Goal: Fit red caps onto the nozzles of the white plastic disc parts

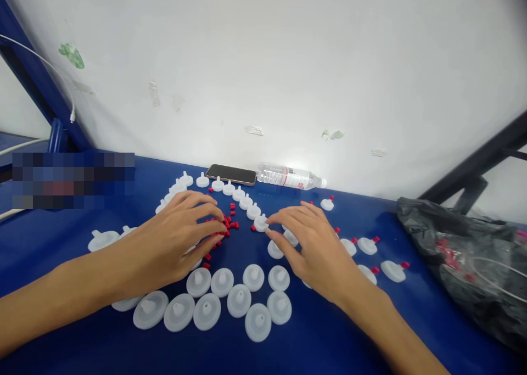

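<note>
The right hand (315, 246), thumb and forefinger nearly together, pinches the rim of a smooth white plastic disc (260, 224) with a stubby spout, in a curved row on the blue desk (321, 336). The left hand (187, 229) curls loosely over small red caps (232, 225); whether its fingers grip one cannot be told.

Left of centre, the left hand (185, 229) reached small red caps (227, 220). Right of centre, the right hand (310, 240) had fingertips at a white spouted disc (261, 224).
</note>
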Available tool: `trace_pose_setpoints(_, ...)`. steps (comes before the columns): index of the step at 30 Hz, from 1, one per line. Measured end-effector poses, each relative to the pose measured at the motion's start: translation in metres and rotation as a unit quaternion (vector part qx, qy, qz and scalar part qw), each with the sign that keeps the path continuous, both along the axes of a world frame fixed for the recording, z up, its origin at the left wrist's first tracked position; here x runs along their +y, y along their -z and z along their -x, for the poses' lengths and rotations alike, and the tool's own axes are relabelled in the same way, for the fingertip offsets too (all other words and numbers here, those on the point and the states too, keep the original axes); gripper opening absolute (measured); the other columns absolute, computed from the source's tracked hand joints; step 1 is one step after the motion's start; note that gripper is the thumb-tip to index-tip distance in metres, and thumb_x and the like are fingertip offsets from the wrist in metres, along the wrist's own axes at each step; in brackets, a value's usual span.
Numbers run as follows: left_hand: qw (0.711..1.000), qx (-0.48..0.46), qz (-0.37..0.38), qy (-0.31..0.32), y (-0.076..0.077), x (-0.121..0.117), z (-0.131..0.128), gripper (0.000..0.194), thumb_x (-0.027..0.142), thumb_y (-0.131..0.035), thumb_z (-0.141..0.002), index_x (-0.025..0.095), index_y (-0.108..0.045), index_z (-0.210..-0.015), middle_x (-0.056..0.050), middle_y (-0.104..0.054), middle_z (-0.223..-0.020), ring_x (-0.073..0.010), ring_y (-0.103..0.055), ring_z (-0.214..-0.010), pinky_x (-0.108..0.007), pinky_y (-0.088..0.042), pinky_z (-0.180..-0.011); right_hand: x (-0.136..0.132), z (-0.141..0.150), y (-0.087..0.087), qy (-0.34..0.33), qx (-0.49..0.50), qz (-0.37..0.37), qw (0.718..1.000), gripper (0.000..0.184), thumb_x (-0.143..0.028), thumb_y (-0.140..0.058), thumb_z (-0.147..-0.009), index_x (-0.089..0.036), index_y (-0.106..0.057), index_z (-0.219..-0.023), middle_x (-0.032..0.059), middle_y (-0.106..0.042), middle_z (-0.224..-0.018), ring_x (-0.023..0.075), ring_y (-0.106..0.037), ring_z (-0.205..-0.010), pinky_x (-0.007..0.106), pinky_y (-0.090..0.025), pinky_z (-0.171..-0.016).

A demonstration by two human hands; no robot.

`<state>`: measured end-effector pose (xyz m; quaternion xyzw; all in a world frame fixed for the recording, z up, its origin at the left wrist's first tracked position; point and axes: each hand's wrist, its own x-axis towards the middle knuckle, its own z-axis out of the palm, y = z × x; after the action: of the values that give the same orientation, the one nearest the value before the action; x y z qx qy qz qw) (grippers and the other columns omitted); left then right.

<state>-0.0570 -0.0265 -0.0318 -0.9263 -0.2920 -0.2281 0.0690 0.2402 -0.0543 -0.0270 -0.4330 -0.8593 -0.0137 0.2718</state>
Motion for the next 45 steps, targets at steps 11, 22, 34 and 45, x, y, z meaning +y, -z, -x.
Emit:
trace_pose_setpoints(11,0.999,0.019,0.040,0.026,0.010,0.001,0.002,0.030,0.025,-0.046,-0.114,0.027,-0.074,-0.124,-0.001,-0.080,-0.119,-0.0249,-0.061,-0.124,-0.042,-0.048,-0.103,0.001,0.000,0.012,-0.013,-0.081,-0.004,0.997,0.038,-0.013,-0.040,-0.114,-0.014,-0.069,-0.140,0.0118,-0.075,-0.144,0.0327,-0.064,-0.141,0.067,-0.043,-0.123)
trace_pose_setpoints(22,0.997,0.039,0.054,0.048,0.008,0.000,0.000,0.029,0.022,-0.047,-0.113,0.026,-0.075,-0.118,-0.003,-0.076,-0.114,-0.0221,-0.064,-0.111,-0.039,-0.047,-0.097,0.002,0.001,0.007,0.000,-0.046,-0.009,0.999,0.017,-0.011,-0.065,-0.105,-0.017,-0.079,-0.113,0.0075,-0.082,-0.104,0.0287,-0.074,-0.109,0.057,-0.046,-0.116)
trace_pose_setpoints(34,0.997,0.028,0.058,0.037,0.010,0.000,-0.001,0.028,0.021,-0.051,-0.111,0.030,-0.075,-0.122,-0.004,-0.074,-0.115,-0.0221,-0.065,-0.108,-0.039,-0.048,-0.096,-0.001,0.003,0.000,-0.043,-0.021,0.006,0.999,0.010,-0.021,-0.075,-0.103,-0.019,-0.079,-0.112,0.0047,-0.083,-0.105,0.0259,-0.072,-0.109,0.051,-0.045,-0.112)
trace_pose_setpoints(45,0.997,0.042,0.030,0.052,0.015,0.003,0.001,0.024,0.016,-0.053,-0.108,0.026,-0.074,-0.108,-0.003,-0.075,-0.107,-0.0227,-0.063,-0.105,-0.039,-0.043,-0.095,-0.003,0.003,-0.002,-0.053,0.012,0.028,0.998,0.007,-0.016,-0.064,-0.107,-0.021,-0.069,-0.107,0.0053,-0.081,-0.116,0.0243,-0.075,-0.112,0.053,-0.045,-0.118)
